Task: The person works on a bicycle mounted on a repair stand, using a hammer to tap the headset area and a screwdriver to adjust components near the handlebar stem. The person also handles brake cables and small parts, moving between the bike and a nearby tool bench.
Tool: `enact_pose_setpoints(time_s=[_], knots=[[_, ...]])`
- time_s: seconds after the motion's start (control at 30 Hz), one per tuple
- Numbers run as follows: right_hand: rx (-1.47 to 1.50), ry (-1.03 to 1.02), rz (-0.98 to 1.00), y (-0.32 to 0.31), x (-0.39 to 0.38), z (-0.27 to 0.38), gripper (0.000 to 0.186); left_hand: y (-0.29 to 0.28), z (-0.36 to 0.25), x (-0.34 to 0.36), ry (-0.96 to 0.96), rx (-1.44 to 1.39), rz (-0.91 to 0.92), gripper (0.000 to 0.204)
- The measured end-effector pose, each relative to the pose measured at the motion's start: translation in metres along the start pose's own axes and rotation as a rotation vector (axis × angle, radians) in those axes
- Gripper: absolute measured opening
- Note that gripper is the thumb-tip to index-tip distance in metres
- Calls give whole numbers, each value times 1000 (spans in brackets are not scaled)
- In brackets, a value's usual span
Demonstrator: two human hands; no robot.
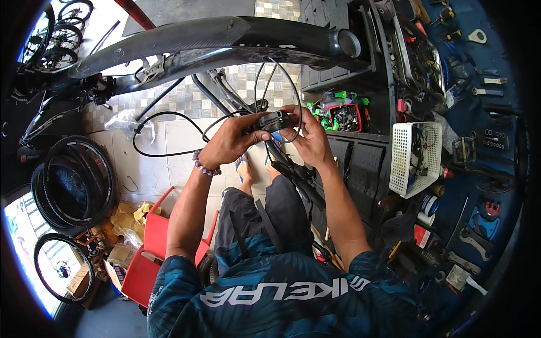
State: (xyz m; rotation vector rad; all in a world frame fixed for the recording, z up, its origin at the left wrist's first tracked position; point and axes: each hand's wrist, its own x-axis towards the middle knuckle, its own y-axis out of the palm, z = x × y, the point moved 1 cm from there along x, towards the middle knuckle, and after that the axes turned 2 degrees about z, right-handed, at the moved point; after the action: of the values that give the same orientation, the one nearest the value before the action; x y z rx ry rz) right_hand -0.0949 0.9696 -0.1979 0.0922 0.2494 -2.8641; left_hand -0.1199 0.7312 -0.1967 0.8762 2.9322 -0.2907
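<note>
Between my two hands is a small black boxy part [275, 120] with a rounded edge; its exact kind I cannot make out. My left hand [232, 138], with a beaded bracelet [205, 164] at the wrist, grips it from the left, thumb along the near side. My right hand [310, 141] has its fingers closed on its right end. Thin black cables [169, 155] loop around both hands, one arching up on the right towards the bike frame [225, 42]. That black frame lies crosswise beyond my hands, with an open round tube end at its right.
A red chair [147, 259] stands at the lower left near several bicycle wheels [76, 180]. To the right are a dark cabinet [360, 174], a red bin of small parts [345, 117] and a white basket [397, 169]. Tools [476, 242] hang on the blue board at far right.
</note>
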Motion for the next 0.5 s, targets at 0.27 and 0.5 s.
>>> enact_pose_setpoints(time_s=[0.27, 0.5], knots=[[134, 21, 5, 11, -10, 9, 48, -3, -2, -12, 87, -87, -10, 64], [152, 23, 27, 16, -12, 16, 51, -5, -5, -17, 63, 53, -10, 51]])
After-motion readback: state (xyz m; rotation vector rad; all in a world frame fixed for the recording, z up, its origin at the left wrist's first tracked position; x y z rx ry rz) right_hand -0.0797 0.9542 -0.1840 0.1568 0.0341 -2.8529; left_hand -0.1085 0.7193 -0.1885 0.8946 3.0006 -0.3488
